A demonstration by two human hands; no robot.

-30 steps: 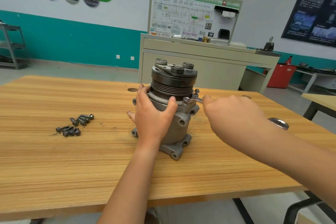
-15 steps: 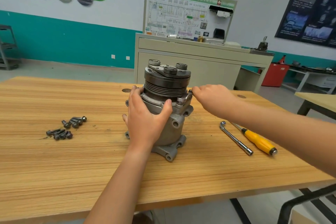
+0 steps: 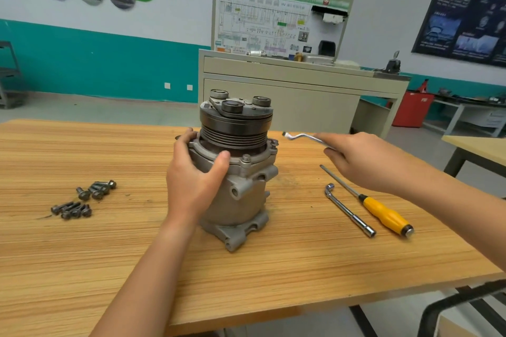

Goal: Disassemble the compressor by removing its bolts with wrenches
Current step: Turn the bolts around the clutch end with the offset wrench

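I see a yellow-handled screwdriver [image 3: 383, 213] lying on the wooden table [image 3: 82, 268]. Behind it: beige cabinet [image 3: 273, 90] with a wiring-diagram board [image 3: 273, 22] on top, red bin [image 3: 412, 108] to its right.

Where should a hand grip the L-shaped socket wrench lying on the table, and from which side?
Probably pinch the straight shaft of the L-shaped socket wrench near its middle, from above and from the compressor side: it lies flat, and the yellow-handled screwdriver crowds its right.

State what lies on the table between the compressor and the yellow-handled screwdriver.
An L-shaped socket wrench lies there, touching neither, as the head view shows.
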